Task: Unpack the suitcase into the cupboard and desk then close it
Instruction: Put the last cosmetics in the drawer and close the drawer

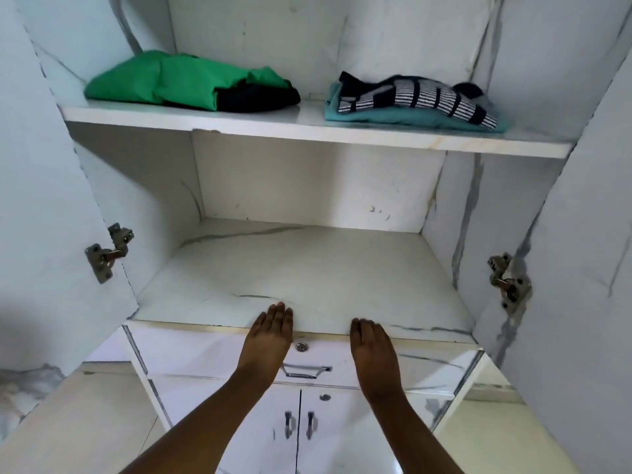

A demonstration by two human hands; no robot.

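Note:
I face an open white marble-patterned cupboard. Its upper shelf (307,126) carries a folded green garment over a black one (171,80) on the left, and a black-and-white striped garment on a teal one (417,100) on the right. The lower shelf (307,268) has nothing on it. My left hand (270,336) and my right hand (372,350) both reach to the lower shelf's front edge, fingers straight, palms down, holding nothing. The suitcase is out of view.
Both cupboard doors stand open, the left door (41,200) and the right door (588,234), with metal hinges showing. Below the lower shelf is a drawer with a lock and metal handle (306,370). Under it are two small doors with handles (299,429). Pale floor lies on either side.

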